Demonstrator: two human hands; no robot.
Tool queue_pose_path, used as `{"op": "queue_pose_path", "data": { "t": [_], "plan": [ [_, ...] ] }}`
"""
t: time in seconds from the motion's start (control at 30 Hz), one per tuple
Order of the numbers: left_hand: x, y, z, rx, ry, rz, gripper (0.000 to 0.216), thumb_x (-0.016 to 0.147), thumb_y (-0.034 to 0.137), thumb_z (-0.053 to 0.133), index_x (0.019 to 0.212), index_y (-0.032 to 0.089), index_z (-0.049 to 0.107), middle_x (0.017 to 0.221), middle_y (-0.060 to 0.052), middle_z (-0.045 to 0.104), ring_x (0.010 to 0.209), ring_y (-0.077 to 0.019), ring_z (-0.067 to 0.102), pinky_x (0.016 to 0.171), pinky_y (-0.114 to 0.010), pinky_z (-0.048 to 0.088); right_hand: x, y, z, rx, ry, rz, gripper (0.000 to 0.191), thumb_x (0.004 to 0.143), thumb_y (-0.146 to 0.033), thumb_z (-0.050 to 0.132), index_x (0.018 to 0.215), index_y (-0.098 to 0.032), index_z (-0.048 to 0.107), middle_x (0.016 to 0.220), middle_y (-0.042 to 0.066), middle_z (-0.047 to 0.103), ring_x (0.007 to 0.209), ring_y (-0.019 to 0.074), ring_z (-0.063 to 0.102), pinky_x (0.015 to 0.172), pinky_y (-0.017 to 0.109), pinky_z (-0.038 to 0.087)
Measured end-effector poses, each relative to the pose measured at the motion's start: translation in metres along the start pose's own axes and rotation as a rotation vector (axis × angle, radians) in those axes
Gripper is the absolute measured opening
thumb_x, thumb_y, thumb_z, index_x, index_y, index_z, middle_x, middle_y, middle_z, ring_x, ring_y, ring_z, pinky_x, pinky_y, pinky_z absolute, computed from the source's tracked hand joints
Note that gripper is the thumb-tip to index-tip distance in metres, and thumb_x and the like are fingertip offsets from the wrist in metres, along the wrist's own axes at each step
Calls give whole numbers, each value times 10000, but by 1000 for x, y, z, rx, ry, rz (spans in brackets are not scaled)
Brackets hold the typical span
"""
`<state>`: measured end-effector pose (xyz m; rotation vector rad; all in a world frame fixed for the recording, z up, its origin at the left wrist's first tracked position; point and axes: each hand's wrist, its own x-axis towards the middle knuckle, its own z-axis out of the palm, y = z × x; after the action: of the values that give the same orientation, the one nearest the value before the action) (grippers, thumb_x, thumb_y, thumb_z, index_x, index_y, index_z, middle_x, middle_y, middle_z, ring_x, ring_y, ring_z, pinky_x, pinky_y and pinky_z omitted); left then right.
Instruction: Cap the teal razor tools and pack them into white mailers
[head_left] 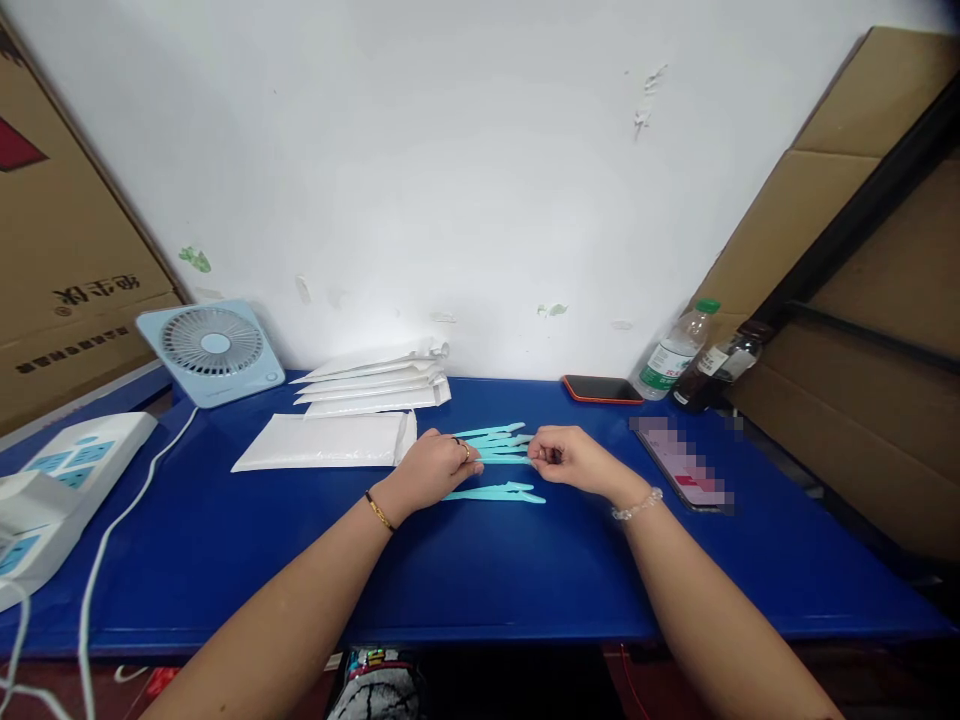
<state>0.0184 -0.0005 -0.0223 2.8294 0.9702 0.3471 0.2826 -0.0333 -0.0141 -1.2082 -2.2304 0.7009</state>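
Head view. Left hand (pixel 439 465) and right hand (pixel 570 458) meet at mid-desk, each with fingers curled and pinching one end of a bundle of turquoise plastic pieces (pixel 499 445). The left takes the left end, the right the right end. The bundle lies low over the desk (pixel 480 590), fanned slightly at its far side. One loose turquoise piece (pixel 495 492) lies flat just in front of the bundle, between the two wrists. Gold bangle (pixel 379 511) on left wrist, bead bracelet (pixel 637 505) on right.

Around: a flat white padded envelope (pixel 322 441) sits just left of the left hand. A stack of padded envelopes (pixel 375 385) is behind it, against the wall. A pale blue desk fan (pixel 212 350) stands at far left. A white power strip (pixel 67 470) with its cable (pixel 112 530) lies at the left edge. To the right are a phone in an orange case (pixel 602 389), a clear water bottle (pixel 675 355), a dark bottle (pixel 716 370) and a second phone (pixel 686 468), screen blurred, near the right wrist. Nothing blocks the hands.

Surface: glossy blue desk top. White scuffed wall (pixel 465 170) behind. Cardboard boxes lean at left (pixel 67 250) and right (pixel 862 200).
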Motion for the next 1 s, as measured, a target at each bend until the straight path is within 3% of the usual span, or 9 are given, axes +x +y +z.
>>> {"op": "queue_pose_path", "data": {
  "t": [0.3,0.43,0.53,0.8,1.0],
  "plan": [
    [-11,-10,-21,-151,-115,-9,374,919,402,409,749,193,668,711,-8,641,666,-135,554,629,-249,350,-10,23,-25,-171,52,172,102,742,-251,607,762,-174,670,734,24,631,614,128,547,575,240,417],
    [-8,-6,-14,-152,-75,-12,260,882,382,477,868,228,685,728,-2,631,731,-149,566,650,-251,370,-4,20,-14,-230,118,106,114,787,-230,565,815,-190,667,805,30,627,640,127,550,606,251,427],
    [-5,-6,-9,-121,-30,-60,228,867,369,503,854,221,676,729,-6,611,738,-154,567,658,-258,389,2,13,-1,-234,138,47,132,813,-211,535,867,-196,653,836,36,612,618,121,530,592,253,424],
    [0,-13,9,-54,79,-105,228,828,301,577,1032,212,626,994,-43,603,852,-175,580,784,-289,429,11,3,18,-270,25,-14,69,815,-252,590,856,-210,626,915,31,604,644,117,538,579,234,406],
    [3,-17,16,-22,68,-84,146,840,316,578,920,211,640,893,-33,619,857,-186,565,776,-296,413,16,8,24,-400,11,-81,69,821,-222,575,777,-191,618,809,20,597,651,121,532,616,242,387]
  ]
}}
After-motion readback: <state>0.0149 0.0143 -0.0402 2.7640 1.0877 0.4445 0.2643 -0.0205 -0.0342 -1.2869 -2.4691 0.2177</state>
